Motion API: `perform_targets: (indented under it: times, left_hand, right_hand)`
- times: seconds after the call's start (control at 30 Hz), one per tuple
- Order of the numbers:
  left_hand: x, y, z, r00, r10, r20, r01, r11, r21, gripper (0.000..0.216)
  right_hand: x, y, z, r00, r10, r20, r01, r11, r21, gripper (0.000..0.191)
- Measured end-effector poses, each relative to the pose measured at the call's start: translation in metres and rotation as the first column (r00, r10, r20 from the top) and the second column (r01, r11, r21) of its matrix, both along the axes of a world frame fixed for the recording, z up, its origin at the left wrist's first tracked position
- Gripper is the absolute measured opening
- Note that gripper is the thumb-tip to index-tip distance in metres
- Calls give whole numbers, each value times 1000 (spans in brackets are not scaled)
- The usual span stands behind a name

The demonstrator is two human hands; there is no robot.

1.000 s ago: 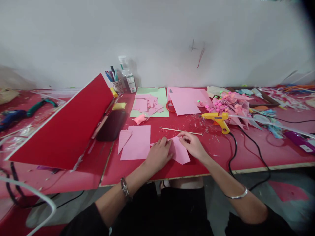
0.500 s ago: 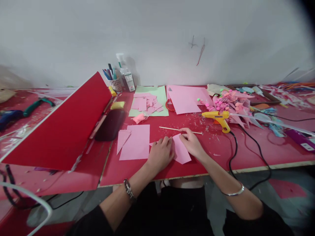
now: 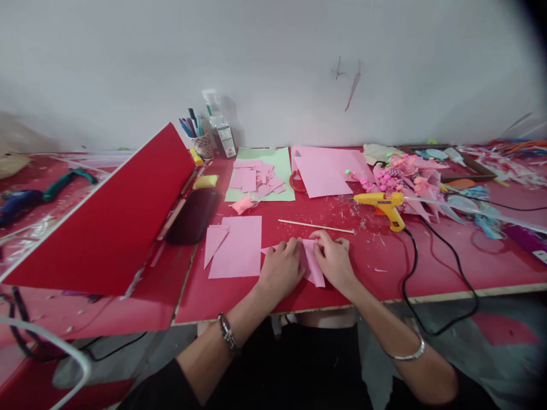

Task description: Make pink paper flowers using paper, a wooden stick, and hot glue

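Pressing down on a small pink paper piece, both hands sit close together at lower centre of the frame, near the front edge of the worktop.

Left hand: fingers spread flat, holding the piece's left part against the worktop, gripping nothing.
Right hand: fingers bent over the piece's upper right edge; I cannot tell whether they pinch it or only press.

Progress, judged: the piece shows as a narrow folded strip between the hands, so a fold seems made and is being flattened. The larger pink sheet just left of the hands lies flat and unfolded. Many cut pink squares lie piled on the green sheet at upper centre. The wooden stick beyond the hands and the yellow glue gun to its right lie untouched.

Change from half a second ago: the right hand was higher, by the stick, and is now lower, over the piece. The piece then showed wider, with a corner pointing lower right; now less of it shows. The left hand is about where it was.
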State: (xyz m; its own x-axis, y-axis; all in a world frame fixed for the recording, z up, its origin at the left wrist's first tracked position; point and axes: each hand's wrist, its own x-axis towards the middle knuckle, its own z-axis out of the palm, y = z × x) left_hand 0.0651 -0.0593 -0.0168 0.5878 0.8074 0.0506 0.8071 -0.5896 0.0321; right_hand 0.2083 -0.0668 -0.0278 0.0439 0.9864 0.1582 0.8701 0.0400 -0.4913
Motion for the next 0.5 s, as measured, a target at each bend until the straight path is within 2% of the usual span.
perform_targets:
  times: [0.17,0.37,0.5]
  left_hand:
    - [1,-2,1,999,-16,-32,17,999,28,47]
    - [1,-3,-1,999,3,-40,-1,999,52,49]
    - [1,-3,-2,999,17,-50,-13,998,69,48]
  right_hand:
    - [2,-4,3,999,-24,-23,24,1000,-6,18]
    - [5,-13,9,974,2,-228,-25,995,-98,26]
    - [4,-19,8,981,10,-195,-29,995,-93,24]
